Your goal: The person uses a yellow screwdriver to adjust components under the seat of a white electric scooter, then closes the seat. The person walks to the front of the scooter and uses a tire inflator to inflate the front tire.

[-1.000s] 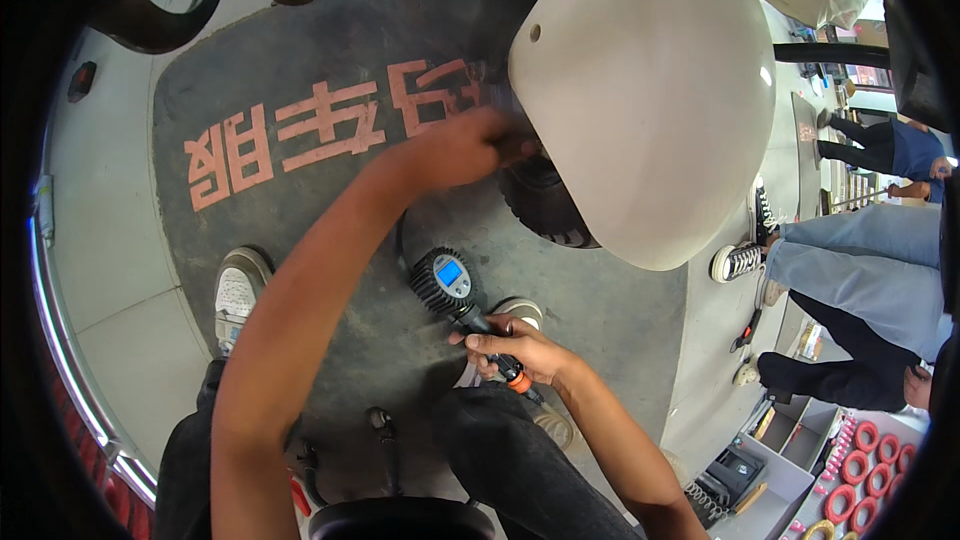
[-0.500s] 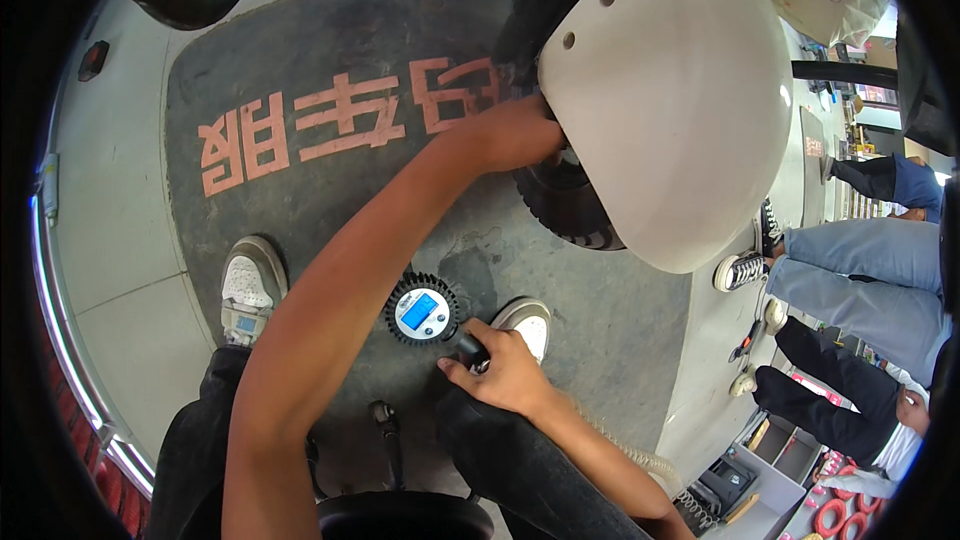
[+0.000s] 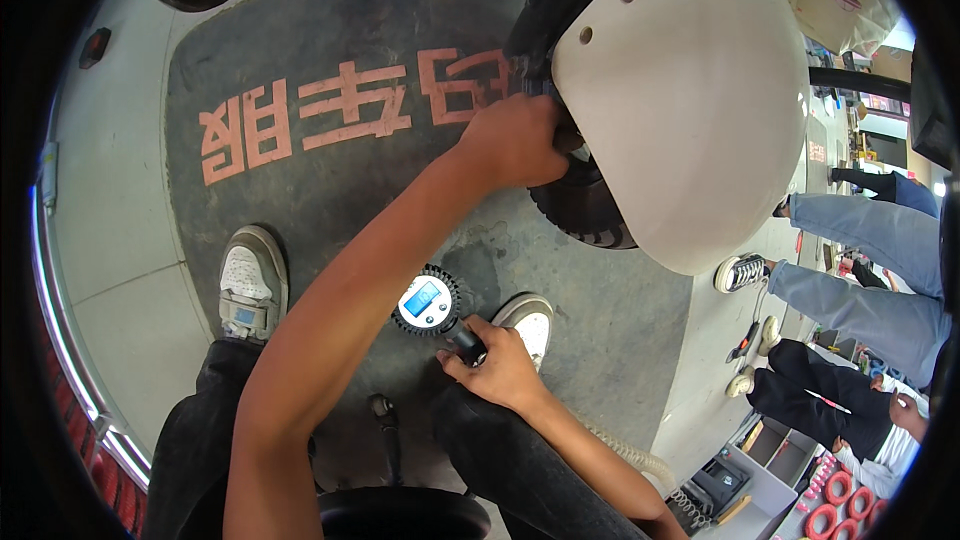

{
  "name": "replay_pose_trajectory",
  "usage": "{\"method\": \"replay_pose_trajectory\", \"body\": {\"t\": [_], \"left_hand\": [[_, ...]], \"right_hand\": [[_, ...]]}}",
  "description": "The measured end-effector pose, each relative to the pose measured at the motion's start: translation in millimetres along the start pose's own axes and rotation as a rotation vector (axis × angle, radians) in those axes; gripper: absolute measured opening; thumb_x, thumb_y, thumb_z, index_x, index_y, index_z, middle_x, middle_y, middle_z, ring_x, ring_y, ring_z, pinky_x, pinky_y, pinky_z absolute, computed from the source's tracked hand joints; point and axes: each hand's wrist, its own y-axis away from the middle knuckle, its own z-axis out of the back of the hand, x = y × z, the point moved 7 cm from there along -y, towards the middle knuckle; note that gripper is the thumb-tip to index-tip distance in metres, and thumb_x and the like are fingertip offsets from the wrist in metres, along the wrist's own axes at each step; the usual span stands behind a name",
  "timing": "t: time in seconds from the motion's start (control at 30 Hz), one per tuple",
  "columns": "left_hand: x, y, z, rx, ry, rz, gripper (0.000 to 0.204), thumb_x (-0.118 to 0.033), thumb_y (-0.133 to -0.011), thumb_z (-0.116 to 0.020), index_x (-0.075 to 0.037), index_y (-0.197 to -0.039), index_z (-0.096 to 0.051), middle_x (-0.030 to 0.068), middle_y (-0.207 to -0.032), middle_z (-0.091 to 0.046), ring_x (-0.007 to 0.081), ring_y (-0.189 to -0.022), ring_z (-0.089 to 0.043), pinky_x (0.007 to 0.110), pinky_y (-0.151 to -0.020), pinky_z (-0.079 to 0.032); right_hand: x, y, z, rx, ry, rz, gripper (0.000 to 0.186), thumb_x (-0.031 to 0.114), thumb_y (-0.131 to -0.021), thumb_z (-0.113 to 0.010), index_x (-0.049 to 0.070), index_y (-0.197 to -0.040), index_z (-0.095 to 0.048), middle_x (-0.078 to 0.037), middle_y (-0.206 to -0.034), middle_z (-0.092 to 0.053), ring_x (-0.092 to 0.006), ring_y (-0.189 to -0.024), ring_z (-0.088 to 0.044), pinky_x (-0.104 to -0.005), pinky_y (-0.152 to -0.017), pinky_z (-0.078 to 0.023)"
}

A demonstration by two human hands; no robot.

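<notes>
My right hand (image 3: 503, 372) is wrapped round the black handle of a digital tire inflator gauge (image 3: 427, 298). The gauge has a round, ridged black casing, a white face and a lit blue display. My left arm stretches up across the mat, and my left hand (image 3: 520, 143) is curled at a small wheel with a knobbly black tire (image 3: 585, 208). Its fingertips are hidden at the wheel, so what they pinch does not show. A large smooth white fender (image 3: 690, 110) with two holes covers much of the wheel beside that hand.
A dark mat (image 3: 330, 200) with orange lettering lies under my shoes. A coiled pale air hose (image 3: 625, 455) runs beside my right forearm. A black round seat (image 3: 405, 515) is below me. People in jeans (image 3: 860, 285) and black trousers stand at the right, near a grey storage bin (image 3: 780, 455).
The gauge and right hand have shifted only slightly. My left hand has turned a little at the wheel, more of its back now showing. The view has shifted slightly.
</notes>
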Motion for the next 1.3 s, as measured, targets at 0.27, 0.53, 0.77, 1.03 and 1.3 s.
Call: {"method": "replay_pose_trajectory", "body": {"t": [0.27, 0.53, 0.77, 1.03, 1.3], "left_hand": [[-30, 21, 15, -0.150, -0.186, -0.184, 0.018, -0.014, -0.069, -0.071, -0.005, -0.084, -0.073, 0.0204, -0.081, -0.071, 0.0399, -0.078, -0.070, 0.049, -0.066, -0.057], [-24, 14, 13, -0.177, -0.109, -0.153, 0.020, -0.014, -0.067, -0.071, -0.003, -0.084, -0.072, 0.0208, -0.078, -0.070, 0.0412, -0.074, -0.071, 0.048, -0.066, -0.058], [-15, 8, 10, -0.097, -0.063, -0.093, 0.026, -0.015, -0.070, -0.069, -0.002, -0.091, -0.074, 0.0228, -0.088, -0.073, 0.0402, -0.085, -0.072, 0.049, -0.072, -0.059], [12, 14, 4, 0.150, 0.276, 0.030, 0.028, -0.020, -0.094, -0.055, -0.005, -0.105, -0.075, 0.0213, -0.098, -0.074, 0.0399, -0.098, -0.071, 0.049, -0.089, -0.055], [-8, 17, 5, -0.007, -0.044, -0.111, 0.030, -0.020, -0.093, -0.051, -0.004, -0.100, -0.075, 0.0231, -0.092, -0.073, 0.0435, -0.090, -0.071, 0.052, -0.083, -0.056]], "right_hand": [[-9, -4, 0, 0.003, -0.002, -0.006, 0.039, 0.035, -0.081, -0.078, 0.001, -0.097, -0.069, -0.020, -0.069, -0.069, -0.0403, -0.071, -0.072, -0.0438, -0.068, -0.058], [-5, -7, 2, -0.084, 0.241, -0.108, 0.045, 0.045, -0.086, -0.077, 0.002, -0.101, -0.075, -0.017, -0.062, -0.066, -0.0354, -0.065, -0.070, -0.0433, -0.067, -0.055], [-1, -11, 1, -0.042, 0.252, -0.218, 0.039, 0.044, -0.086, -0.075, 0.006, -0.094, -0.075, -0.020, -0.073, -0.071, -0.0413, -0.079, -0.071, -0.0494, -0.077, -0.057], [-25, -12, 4, 0.024, 0.037, -0.122, 0.037, 0.036, -0.088, -0.079, 0.001, -0.089, -0.069, -0.012, -0.062, -0.059, -0.0232, -0.058, -0.059, -0.0374, -0.061, -0.048], [-18, -7, 3, 0.043, 0.007, -0.059, 0.039, 0.036, -0.087, -0.078, 0.001, -0.100, -0.068, -0.020, -0.074, -0.067, -0.0378, -0.075, -0.067, -0.0446, -0.071, -0.052]]}}
